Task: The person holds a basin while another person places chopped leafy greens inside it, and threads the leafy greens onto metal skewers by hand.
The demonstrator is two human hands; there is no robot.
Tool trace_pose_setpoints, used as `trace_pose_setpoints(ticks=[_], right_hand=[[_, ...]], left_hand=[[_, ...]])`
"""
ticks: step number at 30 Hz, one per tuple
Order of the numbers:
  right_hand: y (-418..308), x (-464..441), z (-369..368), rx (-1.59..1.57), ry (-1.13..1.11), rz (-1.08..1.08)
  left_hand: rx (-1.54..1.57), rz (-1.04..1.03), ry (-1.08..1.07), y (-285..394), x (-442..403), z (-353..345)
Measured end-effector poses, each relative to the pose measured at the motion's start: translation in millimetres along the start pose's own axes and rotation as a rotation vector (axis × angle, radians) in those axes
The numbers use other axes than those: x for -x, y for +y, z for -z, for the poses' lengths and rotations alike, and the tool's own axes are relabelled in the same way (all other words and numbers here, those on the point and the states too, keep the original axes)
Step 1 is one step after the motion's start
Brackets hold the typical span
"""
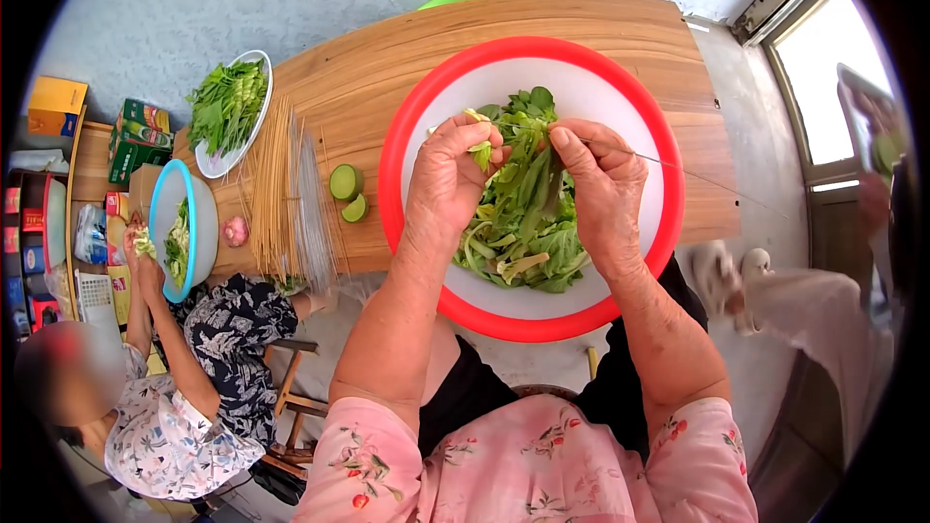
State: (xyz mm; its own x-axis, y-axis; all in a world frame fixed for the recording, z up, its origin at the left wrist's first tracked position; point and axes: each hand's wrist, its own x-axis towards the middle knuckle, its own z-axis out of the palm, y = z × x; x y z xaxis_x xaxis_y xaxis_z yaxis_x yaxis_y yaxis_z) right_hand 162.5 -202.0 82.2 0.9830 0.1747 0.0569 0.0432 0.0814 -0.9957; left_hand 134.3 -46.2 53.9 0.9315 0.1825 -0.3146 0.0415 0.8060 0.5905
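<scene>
Above a white bowl with a red rim (532,326), my left hand (455,169) pinches a small piece of pale green leaf (481,147). My right hand (603,174) is closed on a thin metal skewer (668,165). The skewer's long end sticks out to the right past the rim, and its other end points towards the leaf at my left fingers. Leafy greens (528,232) lie in the bowl under both hands.
Left of the bowl are cut green vegetable pieces (346,182), metal skewers (312,203), wooden sticks (274,194), a garlic bulb (235,230) and a plate of greens (229,107). A co-worker (184,416) holds food by a blue-rimmed bowl (201,242). Another person's legs (809,315) are at right.
</scene>
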Motion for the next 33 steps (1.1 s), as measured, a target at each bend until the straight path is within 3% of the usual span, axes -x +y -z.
trace_pose_setpoints(ticks=[27, 33], right_hand=[[6, 5, -5, -0.258, 0.010, -0.175], [11, 2, -3, -0.287, -0.016, -0.250]], left_hand=[[-0.044, -0.094, -0.017, -17, 8, -10], [-0.335, -0.160, -0.030, -14, 10, -7]])
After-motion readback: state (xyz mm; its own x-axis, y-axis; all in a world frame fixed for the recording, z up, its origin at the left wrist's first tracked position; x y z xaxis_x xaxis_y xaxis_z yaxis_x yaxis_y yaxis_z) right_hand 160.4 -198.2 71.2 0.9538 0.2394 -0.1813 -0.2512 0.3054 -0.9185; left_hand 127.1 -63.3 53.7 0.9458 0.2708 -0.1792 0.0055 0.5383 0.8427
